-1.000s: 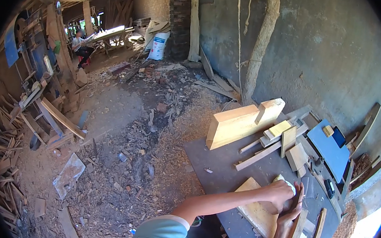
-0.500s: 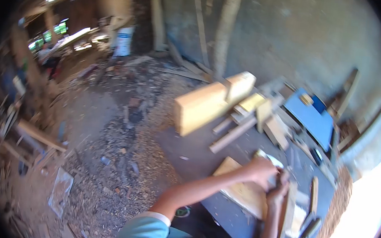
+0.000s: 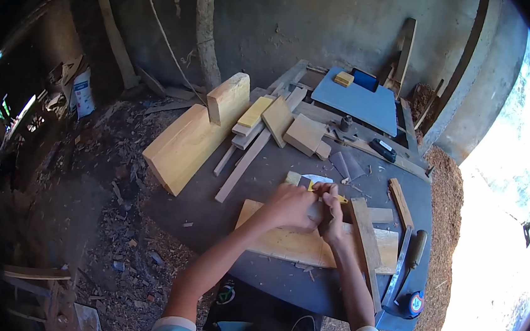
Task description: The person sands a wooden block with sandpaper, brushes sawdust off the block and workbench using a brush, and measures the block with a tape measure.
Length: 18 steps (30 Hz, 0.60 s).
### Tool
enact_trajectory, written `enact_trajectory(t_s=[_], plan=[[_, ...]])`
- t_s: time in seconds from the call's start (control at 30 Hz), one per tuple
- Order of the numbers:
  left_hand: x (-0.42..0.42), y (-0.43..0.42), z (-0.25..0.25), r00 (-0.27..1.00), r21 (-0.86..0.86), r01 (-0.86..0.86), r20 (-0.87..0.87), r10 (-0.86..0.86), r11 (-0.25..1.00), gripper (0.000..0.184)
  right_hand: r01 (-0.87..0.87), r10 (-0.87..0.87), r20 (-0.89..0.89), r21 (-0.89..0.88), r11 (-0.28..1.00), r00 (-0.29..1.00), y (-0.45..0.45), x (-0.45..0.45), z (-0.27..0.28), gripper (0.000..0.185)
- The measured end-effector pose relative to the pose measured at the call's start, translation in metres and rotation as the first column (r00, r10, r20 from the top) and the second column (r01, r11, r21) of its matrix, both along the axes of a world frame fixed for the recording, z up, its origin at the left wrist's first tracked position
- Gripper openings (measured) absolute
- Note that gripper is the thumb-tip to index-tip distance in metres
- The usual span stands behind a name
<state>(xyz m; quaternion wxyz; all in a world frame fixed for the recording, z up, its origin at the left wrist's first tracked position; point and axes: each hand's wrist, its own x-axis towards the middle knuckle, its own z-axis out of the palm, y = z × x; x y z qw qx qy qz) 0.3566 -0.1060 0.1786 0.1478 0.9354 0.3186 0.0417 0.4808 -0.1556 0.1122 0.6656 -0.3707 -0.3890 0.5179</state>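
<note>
My left hand (image 3: 293, 206) and my right hand (image 3: 331, 215) meet above a light wooden board (image 3: 271, 239) on the dark table. Both have curled fingers around something small that I cannot make out. Just beyond them lie a yellow item (image 3: 341, 199), a pale block (image 3: 293, 178) and a white piece (image 3: 319, 179). A narrow wooden strip (image 3: 366, 237) crosses the board to the right of my right hand.
A thick notched timber (image 3: 184, 149) stands at the table's left. Wood pieces (image 3: 305, 134), a blue panel (image 3: 359, 101) and a black object (image 3: 383, 149) lie farther back. At right are a wooden-handled tool (image 3: 418, 248) and a tape measure (image 3: 415, 303).
The view has swung right, so the table sits more central and the far person has left the frame. My hands remain together over the board.
</note>
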Motion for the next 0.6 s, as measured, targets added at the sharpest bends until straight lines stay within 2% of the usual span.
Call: enact_trajectory(t_s=[0.03,0.07,0.13,0.17,0.23,0.27,0.3,0.33,0.37,0.43,0.47,0.53,0.57,0.6], plan=[[0.0,0.004,-0.012,0.998,0.028,0.015,0.055,-0.017,0.999,0.036,0.054,-0.078,-0.105,-0.214,0.975,0.991,0.0,-0.005,-0.012,0.041],[0.0,0.007,-0.017,0.994,0.066,0.028,0.106,-0.035,0.997,0.035,0.02,-0.027,-0.046,-0.138,0.99,0.999,-0.001,0.0,-0.015,0.042],[0.001,0.008,-0.01,1.0,0.022,0.017,0.011,-0.017,1.0,0.035,-0.067,0.065,0.083,0.023,0.997,0.994,-0.002,0.003,0.009,0.046],[0.001,0.007,-0.007,1.0,-0.007,0.002,-0.027,-0.002,1.0,0.038,-0.052,0.029,0.206,0.104,0.993,0.978,-0.002,0.005,0.019,0.053],[0.001,0.005,0.001,0.999,-0.042,0.019,-0.047,-0.021,0.999,0.04,-0.048,0.035,0.156,0.077,0.996,0.987,0.004,0.003,0.007,0.058],[0.0,0.004,-0.003,0.999,-0.015,0.035,0.016,-0.034,0.999,0.04,-0.046,0.038,0.135,0.056,0.997,0.99,0.005,0.003,-0.004,0.06],[-0.001,0.004,-0.007,0.995,0.015,0.048,0.083,-0.049,0.999,0.04,-0.106,0.108,0.058,-0.036,0.994,0.992,0.004,0.001,-0.007,0.066],[0.0,0.004,-0.008,0.987,0.052,0.06,0.147,-0.067,0.997,0.04,-0.097,0.1,0.086,-0.042,0.994,0.991,0.0,0.002,-0.006,0.067],[0.0,0.005,-0.004,0.997,-0.032,0.053,0.055,-0.051,0.998,0.044,-0.088,0.092,0.112,-0.034,0.996,0.989,-0.001,0.004,-0.001,0.068],[0.001,0.005,0.005,0.999,-0.046,0.05,-0.013,-0.05,0.998,0.047,-0.05,0.047,0.156,0.015,0.999,0.987,-0.009,-0.001,0.032,0.07],[0.0,0.004,0.004,0.998,-0.064,0.046,-0.049,-0.049,0.997,0.049,-0.051,0.046,0.169,0.025,0.998,0.985,-0.006,-0.001,0.03,0.071],[-0.002,0.009,-0.003,0.997,-0.023,0.074,0.016,-0.074,0.997,0.045,-0.052,0.047,0.197,0.019,0.998,0.979,-0.002,0.002,0.01,0.072],[0.0,0.008,-0.007,0.995,-0.007,0.088,0.055,-0.088,0.996,0.043,-0.087,0.087,0.119,-0.004,0.996,0.989,0.006,0.005,-0.017,0.072],[0.001,0.004,-0.006,0.995,-0.036,0.089,0.039,-0.088,0.995,0.042,-0.075,0.076,0.148,-0.014,0.997,0.986,0.001,0.006,-0.015,0.072]])
